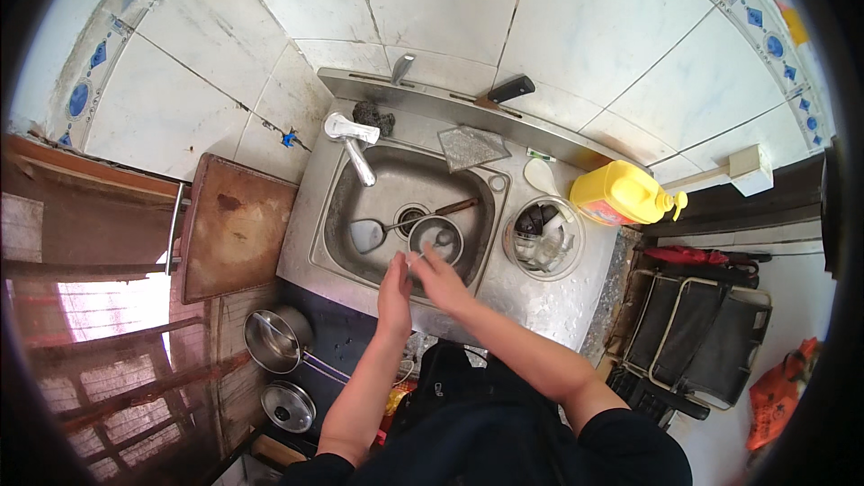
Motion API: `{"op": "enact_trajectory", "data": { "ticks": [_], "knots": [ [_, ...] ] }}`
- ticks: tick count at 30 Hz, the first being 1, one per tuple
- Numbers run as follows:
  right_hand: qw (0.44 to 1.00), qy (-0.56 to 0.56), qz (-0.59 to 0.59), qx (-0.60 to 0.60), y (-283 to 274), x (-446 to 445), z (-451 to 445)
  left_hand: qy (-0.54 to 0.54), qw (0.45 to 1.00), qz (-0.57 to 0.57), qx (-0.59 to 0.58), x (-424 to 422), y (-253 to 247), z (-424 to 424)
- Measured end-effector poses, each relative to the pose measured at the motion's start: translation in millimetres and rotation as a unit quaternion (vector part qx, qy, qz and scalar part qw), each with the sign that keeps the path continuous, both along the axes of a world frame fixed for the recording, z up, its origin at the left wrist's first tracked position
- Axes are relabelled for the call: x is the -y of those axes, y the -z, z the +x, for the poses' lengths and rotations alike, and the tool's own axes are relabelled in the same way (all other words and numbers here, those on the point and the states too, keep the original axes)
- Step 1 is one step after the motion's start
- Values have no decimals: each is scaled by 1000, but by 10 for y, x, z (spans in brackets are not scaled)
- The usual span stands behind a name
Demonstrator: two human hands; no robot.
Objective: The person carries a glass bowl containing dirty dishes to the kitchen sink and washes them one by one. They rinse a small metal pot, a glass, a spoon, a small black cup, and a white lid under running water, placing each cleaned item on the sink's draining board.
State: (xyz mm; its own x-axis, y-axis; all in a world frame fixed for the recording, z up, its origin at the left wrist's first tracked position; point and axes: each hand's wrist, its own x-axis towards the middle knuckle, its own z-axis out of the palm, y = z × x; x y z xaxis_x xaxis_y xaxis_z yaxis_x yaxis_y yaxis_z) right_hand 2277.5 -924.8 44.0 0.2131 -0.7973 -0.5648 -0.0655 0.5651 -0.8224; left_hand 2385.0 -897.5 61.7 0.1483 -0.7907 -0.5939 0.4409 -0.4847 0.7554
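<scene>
My left hand (395, 290) and my right hand (437, 278) are held close together over the near edge of a stainless steel sink (398, 172). Both look empty, with fingers extended and palms roughly facing each other. Just beyond the fingertips, a round metal bowl (451, 228) stands in the basin, with something rounded inside that I cannot make out. A metal spatula (368, 235) with a wooden handle lies beside it, across the drain. The chrome faucet (359, 160) points over the basin from the back left corner.
Right of the basin stand a glass bowl (577, 258) of mixed items, a white spoon (539, 175) and a yellow pump bottle (617, 192). A knife (511, 89) sits in the back ledge. To the left are a brown board (236, 229), a saucepan (272, 341) and a glass lid (288, 407).
</scene>
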Motion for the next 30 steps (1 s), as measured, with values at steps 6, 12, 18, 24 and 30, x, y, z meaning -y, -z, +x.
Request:
{"op": "enact_trajectory", "data": {
  "ticks": [6, 12, 18, 24, 30],
  "knots": [
    [880, -97, -464, 37, -2033, 108, 163, 4, 916, -401, 0, 51, -1304, -53],
    [765, 1, -633, 117, -1773, 214, 299, 5, 878, -472, 85, 216, -1286, 52],
    [922, -83, -309, -219, 238, -184, -570, 293, 768, -150, 549, 253, 15, 64],
    [980, -10, -14, -196, 208, -914, -1884, 269, 865, -189, 379, 136, 97, -633],
    [892, 80, -85, -437, -144, -461, -2738, 387, 791, -121, 459, 582, -291, -1493]
  ]
}}
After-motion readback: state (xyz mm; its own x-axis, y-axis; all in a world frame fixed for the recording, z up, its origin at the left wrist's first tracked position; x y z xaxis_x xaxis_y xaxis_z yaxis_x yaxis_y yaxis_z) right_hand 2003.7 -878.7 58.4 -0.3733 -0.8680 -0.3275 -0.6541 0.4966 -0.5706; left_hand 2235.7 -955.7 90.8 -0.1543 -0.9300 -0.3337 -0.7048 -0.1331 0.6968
